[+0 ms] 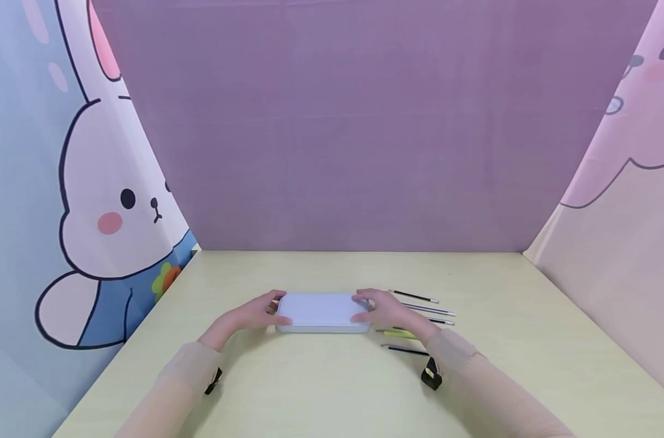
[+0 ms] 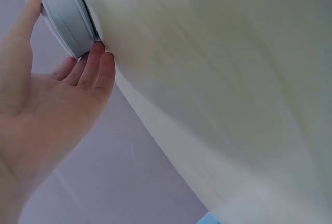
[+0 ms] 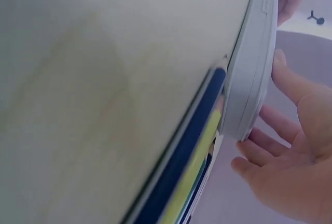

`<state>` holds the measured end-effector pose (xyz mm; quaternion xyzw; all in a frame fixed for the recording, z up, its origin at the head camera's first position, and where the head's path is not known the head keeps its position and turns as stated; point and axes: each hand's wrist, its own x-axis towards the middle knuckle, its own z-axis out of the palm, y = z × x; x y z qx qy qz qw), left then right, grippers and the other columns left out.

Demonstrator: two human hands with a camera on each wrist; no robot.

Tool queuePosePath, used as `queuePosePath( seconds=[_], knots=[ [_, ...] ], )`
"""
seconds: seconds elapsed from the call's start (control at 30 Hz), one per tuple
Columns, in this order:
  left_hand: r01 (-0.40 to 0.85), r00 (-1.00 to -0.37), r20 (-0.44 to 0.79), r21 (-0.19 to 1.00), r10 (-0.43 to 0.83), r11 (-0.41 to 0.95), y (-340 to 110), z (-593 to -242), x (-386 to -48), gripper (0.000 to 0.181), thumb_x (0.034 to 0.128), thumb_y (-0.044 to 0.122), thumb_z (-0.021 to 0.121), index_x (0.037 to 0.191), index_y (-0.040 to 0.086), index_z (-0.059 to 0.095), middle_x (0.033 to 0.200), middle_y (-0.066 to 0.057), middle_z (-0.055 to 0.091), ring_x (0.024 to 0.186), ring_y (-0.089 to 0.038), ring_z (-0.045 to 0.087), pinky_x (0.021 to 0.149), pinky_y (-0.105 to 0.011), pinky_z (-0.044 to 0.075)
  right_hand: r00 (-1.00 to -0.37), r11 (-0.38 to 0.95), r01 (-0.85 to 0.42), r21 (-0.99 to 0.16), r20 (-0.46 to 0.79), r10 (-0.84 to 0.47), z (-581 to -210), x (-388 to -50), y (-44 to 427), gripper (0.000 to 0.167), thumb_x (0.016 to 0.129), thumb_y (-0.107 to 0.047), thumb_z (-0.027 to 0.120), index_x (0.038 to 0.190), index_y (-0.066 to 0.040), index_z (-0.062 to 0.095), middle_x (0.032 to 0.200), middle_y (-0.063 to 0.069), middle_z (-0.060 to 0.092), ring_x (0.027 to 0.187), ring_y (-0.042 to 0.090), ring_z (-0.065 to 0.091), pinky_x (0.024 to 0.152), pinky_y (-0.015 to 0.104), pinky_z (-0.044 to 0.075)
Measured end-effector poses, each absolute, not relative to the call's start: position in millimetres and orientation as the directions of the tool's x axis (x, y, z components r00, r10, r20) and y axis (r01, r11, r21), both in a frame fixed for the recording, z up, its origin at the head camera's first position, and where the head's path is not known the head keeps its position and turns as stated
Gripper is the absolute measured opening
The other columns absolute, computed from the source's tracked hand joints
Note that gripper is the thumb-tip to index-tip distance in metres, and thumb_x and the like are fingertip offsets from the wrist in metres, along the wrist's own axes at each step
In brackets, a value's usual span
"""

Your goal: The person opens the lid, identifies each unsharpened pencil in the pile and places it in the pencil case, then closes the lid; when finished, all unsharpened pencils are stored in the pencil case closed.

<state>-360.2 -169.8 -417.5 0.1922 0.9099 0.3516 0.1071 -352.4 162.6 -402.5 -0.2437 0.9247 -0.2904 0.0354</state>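
A closed white pencil case [image 1: 322, 309], with a lid seam and a small latch on its side in the right wrist view, lies lengthwise across the table. At its left end my left hand [image 1: 255, 311] grips it, the thumb on the near edge and the fingers round the end. My right hand [image 1: 387, 309] holds the opposite end the same way. In the left wrist view, fingertips of the left hand [image 2: 57, 94] touch the case's underside edge [image 2: 67, 16]. The right wrist view has the right hand [image 3: 306, 130] against the case's end [image 3: 249, 73].
Several pencils lie right of the case, partly under the right forearm: a dark pencil [image 1: 415, 296] at the back, a yellow-green one [image 1: 400, 334] and another dark one [image 1: 405, 350] nearer. A purple backdrop [image 1: 332, 121] stands behind the table [image 1: 321, 389]; printed curtains flank it.
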Motion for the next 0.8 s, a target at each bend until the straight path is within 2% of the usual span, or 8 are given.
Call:
queuePosePath(
  seconds=[0.13, 0.23, 0.5, 0.6, 0.7, 0.8],
  knots=[
    [0.277, -0.905, -0.060, 0.669, 0.421, 0.690, -169.2, -418.0, -361.3, 0.085, 0.0821, 0.041, 0.070, 0.144, 0.000, 0.030, 0.133, -0.020, 0.050, 0.118, -0.031, 0.052, 0.099, -0.045, 0.044, -0.870, 0.695, -0.421, -0.583, 0.041, -0.492, -403.4, -357.2, 167.2, 0.055, 0.085, -0.037, 0.068, 0.131, -0.011, 0.055, 0.146, 0.011, 0.041, 0.137, 0.034, 0.031, 0.112, 0.055, 0.022],
    [0.272, -0.908, -0.065, 0.659, 0.414, 0.701, -168.0, -418.1, -361.4, 0.086, 0.0819, 0.043, 0.069, 0.145, 0.000, 0.029, 0.133, -0.021, 0.050, 0.119, -0.032, 0.052, 0.100, -0.045, 0.043, -0.865, 0.687, -0.418, -0.594, 0.028, -0.502, -403.2, -359.1, 168.7, 0.054, 0.086, -0.036, 0.067, 0.132, -0.011, 0.054, 0.147, 0.011, 0.039, 0.137, 0.035, 0.030, 0.111, 0.054, 0.026],
    [0.277, -0.906, -0.073, 0.643, 0.417, 0.714, -163.6, -418.6, -360.2, 0.087, 0.0835, 0.045, 0.067, 0.146, 0.000, 0.026, 0.137, -0.021, 0.047, 0.121, -0.033, 0.050, 0.102, -0.047, 0.041, -0.848, 0.696, -0.432, -0.574, -0.005, -0.530, -397.8, -354.4, 176.4, 0.056, 0.090, -0.034, 0.062, 0.138, -0.009, 0.047, 0.150, 0.011, 0.034, 0.138, 0.035, 0.029, 0.111, 0.052, 0.027],
    [0.284, -0.904, -0.072, 0.637, 0.422, 0.717, -162.2, -417.5, -358.8, 0.087, 0.0844, 0.044, 0.066, 0.146, -0.001, 0.025, 0.139, -0.022, 0.044, 0.122, -0.033, 0.049, 0.103, -0.047, 0.040, -0.846, 0.682, -0.441, -0.584, 0.017, -0.533, -392.3, -355.6, 186.0, 0.051, 0.092, -0.029, 0.060, 0.136, -0.006, 0.048, 0.144, 0.012, 0.043, 0.132, 0.035, 0.039, 0.107, 0.050, 0.035],
    [0.289, -0.904, -0.066, 0.633, 0.422, 0.718, -160.8, -415.9, -357.5, 0.087, 0.0849, 0.043, 0.066, 0.146, -0.003, 0.024, 0.139, -0.023, 0.045, 0.123, -0.034, 0.048, 0.104, -0.047, 0.039, -0.841, 0.655, -0.483, -0.581, 0.100, -0.531, -383.3, -360.5, 200.4, 0.041, 0.093, -0.025, 0.058, 0.127, -0.002, 0.056, 0.128, 0.013, 0.058, 0.116, 0.032, 0.055, 0.097, 0.046, 0.046],
    [0.306, -0.909, -0.032, 0.623, 0.415, 0.719, -162.3, -411.5, -355.2, 0.079, 0.0869, 0.040, 0.065, 0.144, -0.003, 0.030, 0.136, -0.023, 0.047, 0.121, -0.034, 0.050, 0.101, -0.047, 0.041, -0.835, 0.654, -0.531, -0.538, 0.201, -0.513, -369.8, -362.6, 216.6, 0.033, 0.093, -0.023, 0.058, 0.117, -0.002, 0.063, 0.112, 0.012, 0.067, 0.100, 0.026, 0.064, 0.087, 0.039, 0.053]
  ],
)
